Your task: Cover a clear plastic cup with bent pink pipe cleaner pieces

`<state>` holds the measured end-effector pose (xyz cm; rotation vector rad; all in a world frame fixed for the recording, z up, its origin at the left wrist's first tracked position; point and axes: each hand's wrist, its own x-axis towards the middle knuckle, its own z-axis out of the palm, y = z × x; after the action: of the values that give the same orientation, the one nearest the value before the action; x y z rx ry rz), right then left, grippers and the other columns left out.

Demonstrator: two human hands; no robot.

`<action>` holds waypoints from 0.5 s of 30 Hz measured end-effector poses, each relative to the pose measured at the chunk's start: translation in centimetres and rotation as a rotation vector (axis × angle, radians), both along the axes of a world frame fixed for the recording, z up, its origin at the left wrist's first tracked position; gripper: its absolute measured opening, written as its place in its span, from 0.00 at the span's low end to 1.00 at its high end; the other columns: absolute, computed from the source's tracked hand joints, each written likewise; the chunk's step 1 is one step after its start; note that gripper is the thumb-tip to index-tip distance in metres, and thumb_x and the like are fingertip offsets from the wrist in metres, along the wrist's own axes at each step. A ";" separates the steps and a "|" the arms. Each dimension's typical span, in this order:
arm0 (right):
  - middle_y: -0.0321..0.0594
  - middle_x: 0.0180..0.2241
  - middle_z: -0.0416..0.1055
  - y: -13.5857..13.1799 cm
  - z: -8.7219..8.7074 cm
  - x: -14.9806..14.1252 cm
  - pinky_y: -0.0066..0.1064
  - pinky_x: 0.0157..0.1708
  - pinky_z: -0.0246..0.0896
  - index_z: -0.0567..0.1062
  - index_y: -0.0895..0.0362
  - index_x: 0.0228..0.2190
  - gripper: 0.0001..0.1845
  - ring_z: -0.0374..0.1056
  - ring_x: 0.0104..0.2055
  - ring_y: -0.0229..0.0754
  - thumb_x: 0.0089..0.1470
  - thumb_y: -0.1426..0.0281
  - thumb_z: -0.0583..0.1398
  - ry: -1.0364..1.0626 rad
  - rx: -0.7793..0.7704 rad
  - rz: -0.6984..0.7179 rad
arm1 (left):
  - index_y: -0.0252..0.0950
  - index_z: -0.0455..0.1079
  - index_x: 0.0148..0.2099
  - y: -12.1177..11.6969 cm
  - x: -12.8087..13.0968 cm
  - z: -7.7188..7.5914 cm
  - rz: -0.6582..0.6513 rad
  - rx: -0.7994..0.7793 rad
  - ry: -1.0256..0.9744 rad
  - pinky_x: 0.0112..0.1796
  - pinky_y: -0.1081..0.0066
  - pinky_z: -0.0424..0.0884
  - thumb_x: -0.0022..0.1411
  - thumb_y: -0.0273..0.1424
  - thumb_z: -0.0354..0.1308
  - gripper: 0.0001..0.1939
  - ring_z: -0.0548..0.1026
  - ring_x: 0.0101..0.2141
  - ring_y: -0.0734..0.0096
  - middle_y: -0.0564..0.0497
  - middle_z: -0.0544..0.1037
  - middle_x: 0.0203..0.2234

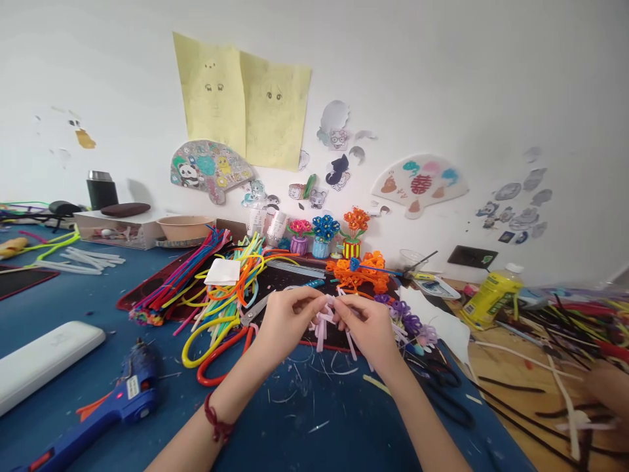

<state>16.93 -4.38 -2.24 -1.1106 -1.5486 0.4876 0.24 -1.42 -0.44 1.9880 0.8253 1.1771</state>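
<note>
So, the person's left hand [287, 321] and right hand [366, 328] meet above a black, red-edged mat [128, 295]. A bundle of pale pink pipe cleaners [328, 321] sits between them, held off the surface with its cut strands dangling. Both hands are closed in a tight pinch: the left fingertips [314, 303] and right fingertips [341, 305] grasp the bundle from either side, and neither hand looks released, though the exact hold inside the bundle is hidden.

Just left of the hands, red-handled scissors [221, 354] lie among bright pipe cleaners, their steel blades [255, 309] pointing up toward the pinch. Purple pipe-cleaner flowers [407, 324] lie just beside the right hand, and a blue hot glue gun [132, 393] rests at lower left with a small red light showing. Another person's hand [609, 387] is at far right, near black pipe cleaners [540, 419].

The springy stems could slip from the pinch if the grip eases, and their snipped wire ends could prick a fingertip. A careless reach left could meet the blades, or the glue gun's tip if it is hot.
</note>
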 end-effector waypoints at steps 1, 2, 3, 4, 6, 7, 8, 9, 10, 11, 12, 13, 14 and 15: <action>0.36 0.21 0.71 0.1 0.0 0.2 0.26 0.23 0.60 0.76 0.57 0.28 0.13 0.65 0.21 0.36 0.57 0.62 0.58 0.015 -0.015 0.025 | 0.32 0.74 0.33 0.1 -0.1 0.2 -0.089 -0.138 -0.072 0.25 0.77 0.66 0.63 0.36 0.55 0.13 0.71 0.23 0.76 0.50 0.77 0.24; 0.36 0.21 0.71 0.1 0.0 0.3 0.26 0.23 0.60 0.76 0.57 0.27 0.13 0.65 0.21 0.36 0.57 0.62 0.59 0.016 -0.023 0.044 | 0.31 0.74 0.32 0.2 -0.1 0.4 -0.159 -0.246 -0.139 0.25 0.78 0.67 0.62 0.37 0.57 0.13 0.70 0.22 0.77 0.50 0.77 0.24; 0.36 0.21 0.71 0.1 0.0 0.4 0.26 0.23 0.60 0.76 0.58 0.27 0.13 0.65 0.21 0.36 0.57 0.62 0.59 0.008 -0.027 0.057 | 0.30 0.74 0.31 0.2 -0.2 0.4 -0.208 -0.326 -0.193 0.25 0.79 0.67 0.60 0.37 0.59 0.13 0.70 0.22 0.78 0.50 0.77 0.24; 0.36 0.21 0.71 0.1 0.0 0.4 0.26 0.23 0.60 0.76 0.58 0.27 0.14 0.65 0.21 0.36 0.57 0.62 0.59 -0.007 -0.024 0.066 | 0.30 0.74 0.31 0.3 -0.2 0.5 -0.237 -0.383 -0.233 0.24 0.79 0.67 0.58 0.37 0.61 0.13 0.70 0.22 0.79 0.50 0.76 0.23; 0.36 0.21 0.71 0.1 0.0 0.4 0.26 0.22 0.60 0.76 0.58 0.26 0.14 0.65 0.20 0.36 0.57 0.62 0.58 -0.043 -0.010 0.067 | 0.29 0.75 0.32 0.2 -0.2 0.4 -0.257 -0.446 -0.277 0.24 0.80 0.67 0.55 0.37 0.64 0.13 0.69 0.21 0.80 0.51 0.76 0.23; 0.37 0.21 0.71 0.1 0.0 0.4 0.26 0.22 0.60 0.76 0.58 0.26 0.15 0.65 0.20 0.36 0.57 0.62 0.58 -0.060 -0.001 0.060 | 0.29 0.76 0.33 0.2 -0.2 0.3 -0.257 -0.460 -0.283 0.24 0.80 0.68 0.53 0.37 0.65 0.13 0.70 0.21 0.80 0.51 0.76 0.22; 0.37 0.21 0.71 0.1 0.0 0.4 0.26 0.22 0.60 0.76 0.58 0.26 0.14 0.65 0.20 0.36 0.57 0.62 0.58 -0.074 0.008 0.050 | 0.29 0.76 0.33 0.1 -0.1 0.2 -0.253 -0.464 -0.282 0.25 0.80 0.69 0.53 0.37 0.66 0.14 0.71 0.21 0.79 0.50 0.76 0.22; 0.37 0.21 0.71 0.1 -0.1 0.4 0.26 0.22 0.60 0.76 0.58 0.26 0.14 0.65 0.20 0.36 0.57 0.62 0.58 -0.084 0.018 0.038 | 0.28 0.76 0.34 0.1 -0.1 0.2 -0.248 -0.457 -0.277 0.25 0.79 0.70 0.52 0.37 0.66 0.14 0.72 0.22 0.78 0.50 0.76 0.22; 0.37 0.21 0.71 0.0 -0.1 0.4 0.26 0.22 0.60 0.76 0.58 0.26 0.14 0.65 0.20 0.36 0.57 0.62 0.58 -0.092 0.027 0.027 | 0.28 0.77 0.34 0.1 -0.1 0.1 -0.243 -0.444 -0.269 0.26 0.78 0.71 0.52 0.37 0.66 0.14 0.73 0.23 0.77 0.49 0.77 0.22; 0.37 0.20 0.71 0.0 -0.1 0.4 0.26 0.22 0.60 0.76 0.58 0.25 0.14 0.64 0.19 0.36 0.57 0.63 0.58 -0.100 0.033 0.019 | 0.28 0.77 0.35 0.1 -0.2 0.1 -0.240 -0.427 -0.257 0.27 0.77 0.71 0.53 0.37 0.65 0.14 0.73 0.23 0.76 0.48 0.78 0.23; 0.37 0.20 0.70 0.0 -0.1 0.4 0.26 0.22 0.60 0.76 0.58 0.25 0.14 0.64 0.19 0.36 0.57 0.63 0.58 -0.108 0.039 0.012 | 0.28 0.77 0.35 0.2 -0.2 0.2 -0.238 -0.409 -0.244 0.28 0.77 0.72 0.54 0.37 0.65 0.15 0.74 0.24 0.75 0.47 0.78 0.24; 0.36 0.20 0.70 -0.1 0.0 0.4 0.26 0.22 0.59 0.76 0.58 0.24 0.14 0.64 0.19 0.36 0.57 0.63 0.58 -0.118 0.046 0.005 | 0.28 0.77 0.35 0.2 -0.2 0.2 -0.237 -0.392 -0.233 0.29 0.76 0.73 0.54 0.37 0.64 0.15 0.75 0.25 0.74 0.47 0.79 0.25; 0.36 0.20 0.70 -0.1 0.0 0.4 0.26 0.22 0.59 0.75 0.58 0.24 0.14 0.64 0.19 0.36 0.57 0.64 0.58 -0.130 0.052 -0.001 | 0.28 0.77 0.34 0.2 -0.3 0.3 -0.239 -0.379 -0.227 0.29 0.76 0.73 0.55 0.38 0.64 0.15 0.75 0.26 0.73 0.46 0.79 0.26; 0.36 0.20 0.70 -0.2 0.1 0.3 0.25 0.22 0.59 0.75 0.58 0.23 0.14 0.64 0.19 0.35 0.58 0.65 0.58 -0.144 0.060 -0.007 | 0.28 0.77 0.34 0.3 -0.3 0.3 -0.240 -0.372 -0.223 0.30 0.75 0.74 0.55 0.38 0.64 0.15 0.75 0.26 0.73 0.47 0.79 0.26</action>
<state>17.27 -4.59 -2.16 -1.1249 -1.6730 0.3605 -0.06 -1.14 -0.14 1.5702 0.6196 1.0001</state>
